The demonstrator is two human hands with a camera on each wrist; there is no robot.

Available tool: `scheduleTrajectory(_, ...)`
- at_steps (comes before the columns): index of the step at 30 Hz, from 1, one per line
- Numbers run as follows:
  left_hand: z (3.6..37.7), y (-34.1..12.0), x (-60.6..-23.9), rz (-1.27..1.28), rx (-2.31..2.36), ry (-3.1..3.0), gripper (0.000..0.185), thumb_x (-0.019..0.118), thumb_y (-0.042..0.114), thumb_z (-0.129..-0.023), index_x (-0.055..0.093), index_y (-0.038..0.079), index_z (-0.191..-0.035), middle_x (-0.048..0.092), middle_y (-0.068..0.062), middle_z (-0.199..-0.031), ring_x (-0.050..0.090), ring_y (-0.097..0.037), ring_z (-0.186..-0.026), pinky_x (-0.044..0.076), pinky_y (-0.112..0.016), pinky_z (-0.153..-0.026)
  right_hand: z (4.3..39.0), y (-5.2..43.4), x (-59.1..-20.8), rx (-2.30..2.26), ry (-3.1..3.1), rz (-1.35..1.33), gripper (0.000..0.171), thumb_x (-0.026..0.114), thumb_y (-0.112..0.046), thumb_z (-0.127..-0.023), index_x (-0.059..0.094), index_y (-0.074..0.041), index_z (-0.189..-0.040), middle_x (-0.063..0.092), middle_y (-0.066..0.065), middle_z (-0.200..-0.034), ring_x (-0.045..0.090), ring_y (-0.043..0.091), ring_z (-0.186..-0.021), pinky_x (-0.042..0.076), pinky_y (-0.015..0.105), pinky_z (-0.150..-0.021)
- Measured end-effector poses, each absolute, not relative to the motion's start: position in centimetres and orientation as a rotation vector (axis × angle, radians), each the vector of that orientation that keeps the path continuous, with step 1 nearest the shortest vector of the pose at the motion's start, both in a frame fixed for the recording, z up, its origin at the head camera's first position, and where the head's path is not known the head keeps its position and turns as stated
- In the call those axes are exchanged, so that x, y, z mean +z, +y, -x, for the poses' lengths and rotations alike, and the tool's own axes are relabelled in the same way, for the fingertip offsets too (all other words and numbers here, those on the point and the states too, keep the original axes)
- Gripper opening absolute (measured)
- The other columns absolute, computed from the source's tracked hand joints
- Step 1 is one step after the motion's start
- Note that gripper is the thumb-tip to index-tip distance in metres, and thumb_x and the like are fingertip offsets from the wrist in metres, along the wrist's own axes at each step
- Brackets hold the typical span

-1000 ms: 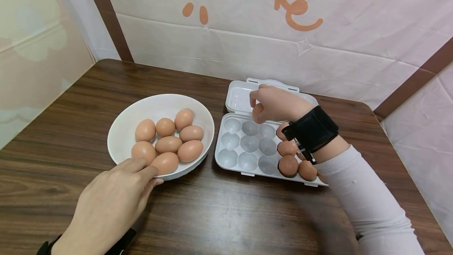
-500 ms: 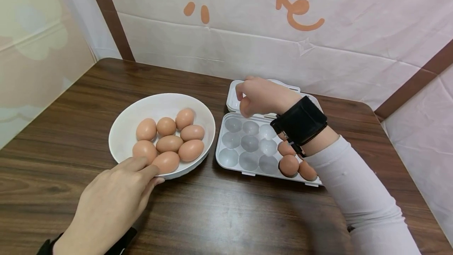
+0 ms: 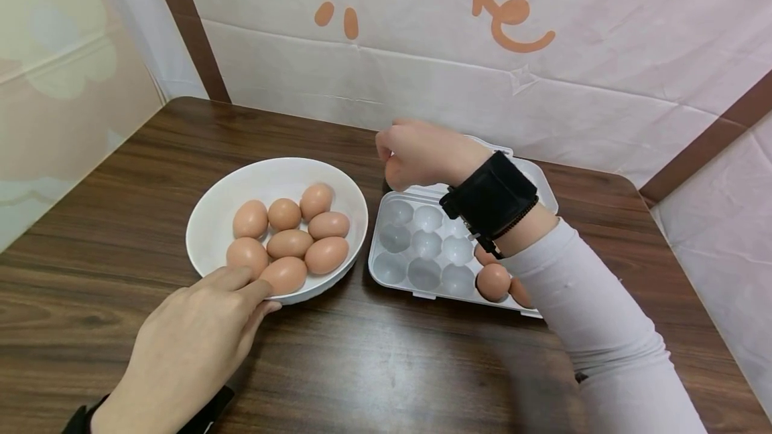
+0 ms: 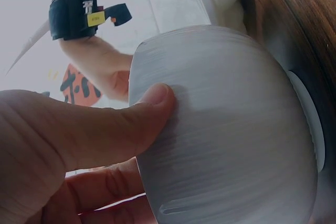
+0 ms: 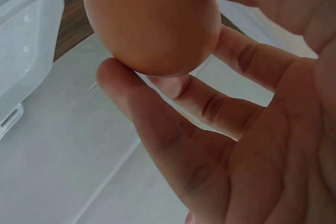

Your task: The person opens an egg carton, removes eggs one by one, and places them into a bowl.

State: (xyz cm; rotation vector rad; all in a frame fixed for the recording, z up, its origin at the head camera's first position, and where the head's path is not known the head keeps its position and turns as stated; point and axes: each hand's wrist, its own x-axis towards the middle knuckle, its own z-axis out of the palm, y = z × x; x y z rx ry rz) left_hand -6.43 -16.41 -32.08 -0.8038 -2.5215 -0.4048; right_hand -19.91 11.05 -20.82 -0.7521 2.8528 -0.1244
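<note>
Behind the right hand (image 3: 422, 153) — apparently an egg (image 5: 152, 22).

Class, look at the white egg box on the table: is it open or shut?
Open. The egg box has its lid folded back behind the tray, with empty cups and a few eggs showing.

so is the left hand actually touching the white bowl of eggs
Touching. The left wrist view shows the left hand with its thumb pressed flat against the outer wall of the round white bowl; the head view agrees, fingers on the near rim.
</note>
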Motion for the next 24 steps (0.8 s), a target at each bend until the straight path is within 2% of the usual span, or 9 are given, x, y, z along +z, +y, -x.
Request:
scheduleTrajectory(4,6.4,-16.4,-32.2,0.806,-0.402,-2.521,0.024,0.086,0.012,-0.067,0.064,0.014,-0.075,0.04,0.006,-0.066,0.048,-0.017,-0.056,0.035,-0.033,-0.045,20.1,10.0,-20.6,-0.122,2.849,0.811,0.016,0.047,0.002,-0.071,0.059,-0.005,-0.079,0.049,0.004,-0.076,0.043,0.02,-0.077,0.033,0.027,-0.063)
scheduleTrajectory(9,6.4,-16.4,-32.2,0.81,-0.396,-2.52,0.023,0.086,0.013,-0.067,0.064,0.014,-0.074,0.039,0.007,-0.065,0.045,-0.015,-0.055,0.032,-0.03,-0.045,20.3,9.0,-20.2,-0.102,2.839,0.818,0.017,0.047,0.002,-0.072,0.059,-0.005,-0.081,0.049,0.004,-0.082,0.044,0.019,-0.08,0.035,0.027,-0.066)
scheduleTrajectory(15,6.3,-16.4,-32.1,0.813,-0.386,-2.526,0.023,0.086,0.013,-0.068,0.064,0.015,-0.073,0.037,0.008,-0.065,0.044,-0.014,-0.055,0.031,-0.03,-0.045,20.3,7.7,-19.7,-0.151,2.819,0.842,0.012,0.05,0.001,-0.073,0.056,-0.007,-0.079,0.047,0.003,-0.079,0.043,0.018,-0.079,0.032,0.027,-0.065)
scheduleTrajectory(19,6.3,-16.4,-32.0,0.81,-0.389,-2.534,0.022,0.086,0.013,-0.068,0.064,0.015,-0.073,0.037,0.008,-0.065,0.044,-0.013,-0.055,0.031,-0.03,-0.046,20.3,6.5,-19.5,-0.128,2.803,0.844,0.013,0.049,0.0,-0.075,0.056,-0.01,-0.081,0.048,0.002,-0.086,0.043,0.017,-0.086,0.032,0.026,-0.068)
scheduleTrajectory(24,6.3,-16.3,-31.9,0.809,-0.398,-2.537,0.022,0.086,0.013,-0.069,0.064,0.015,-0.073,0.037,0.009,-0.065,0.043,-0.012,-0.056,0.031,-0.029,-0.046,20.2,4.9,-19.5,-0.099,2.759,0.838,0.016,0.049,-0.001,-0.079,0.057,-0.011,-0.088,0.046,0.001,-0.094,0.041,0.016,-0.087,0.031,0.024,-0.066)
